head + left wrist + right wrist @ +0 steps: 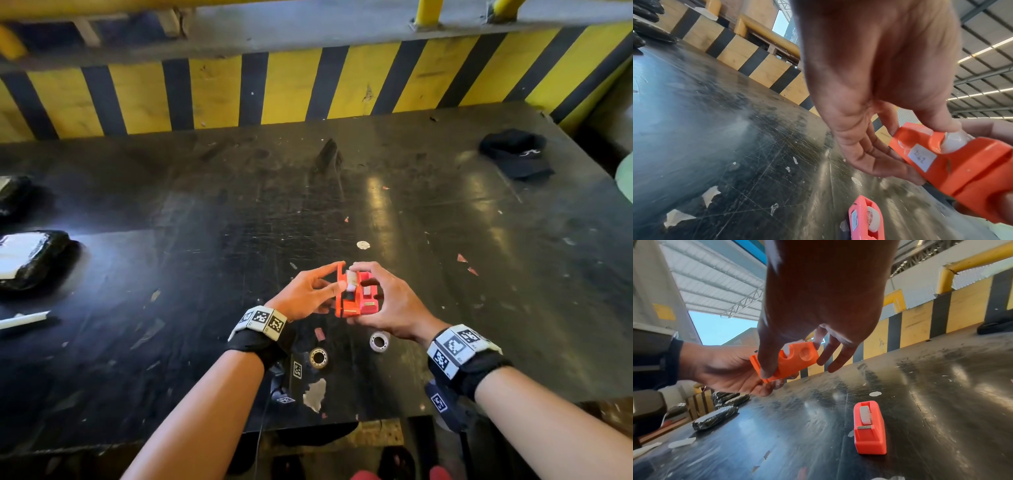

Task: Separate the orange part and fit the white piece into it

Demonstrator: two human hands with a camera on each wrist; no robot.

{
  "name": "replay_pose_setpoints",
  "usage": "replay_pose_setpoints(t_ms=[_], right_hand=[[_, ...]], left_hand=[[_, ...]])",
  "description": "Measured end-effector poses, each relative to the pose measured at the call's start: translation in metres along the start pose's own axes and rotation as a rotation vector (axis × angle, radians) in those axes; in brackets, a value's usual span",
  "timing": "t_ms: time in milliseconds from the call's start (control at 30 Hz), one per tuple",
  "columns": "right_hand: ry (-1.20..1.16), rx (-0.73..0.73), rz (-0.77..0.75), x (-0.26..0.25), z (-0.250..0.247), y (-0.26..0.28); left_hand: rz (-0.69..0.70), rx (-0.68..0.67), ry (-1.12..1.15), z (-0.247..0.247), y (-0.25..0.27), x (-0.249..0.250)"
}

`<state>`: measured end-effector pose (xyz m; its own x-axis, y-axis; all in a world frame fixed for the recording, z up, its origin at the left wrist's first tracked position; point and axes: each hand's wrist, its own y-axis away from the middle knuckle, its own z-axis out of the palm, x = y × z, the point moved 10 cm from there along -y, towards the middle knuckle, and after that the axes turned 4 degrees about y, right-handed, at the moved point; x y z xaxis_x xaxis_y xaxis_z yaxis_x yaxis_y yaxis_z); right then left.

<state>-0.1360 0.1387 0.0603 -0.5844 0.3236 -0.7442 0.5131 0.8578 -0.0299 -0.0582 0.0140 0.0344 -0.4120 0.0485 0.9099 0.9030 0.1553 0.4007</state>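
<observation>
Both arms are bare, with no sleeves. Each wrist has a black strap [257,342] wrapped round it. On top sits a white band [459,346] with black square patterns. A thin black cable [261,431], perhaps, hangs under the left wrist.

Orange tape dispenser [953,164]: far end cut off by the left wrist view's right edge, and the handwritten label on its side is too smeared to read. In the head view the right hand [390,301] covers its right side, so the second dispenser [368,296] behind is mostly hidden. Left hand [729,369] fingertips disappear under the dispenser body in the right wrist view. Black wrapped bundles [27,257] are clipped by the head view's left edge; contents can't be told.
</observation>
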Motion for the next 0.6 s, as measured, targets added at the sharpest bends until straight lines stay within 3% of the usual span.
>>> replay_pose_setpoints(t_ms=[367,600], right_hand=[[-0.008,-0.064,0.066,0.012,0.001,-0.012],[-0.058,-0.122,0.143,0.025,0.011,-0.007]], left_hand=[[0.027,0.095,0.031,-0.005,-0.005,0.000],[-0.034,0.158,0.048,-0.004,-0.003,-0.008]])
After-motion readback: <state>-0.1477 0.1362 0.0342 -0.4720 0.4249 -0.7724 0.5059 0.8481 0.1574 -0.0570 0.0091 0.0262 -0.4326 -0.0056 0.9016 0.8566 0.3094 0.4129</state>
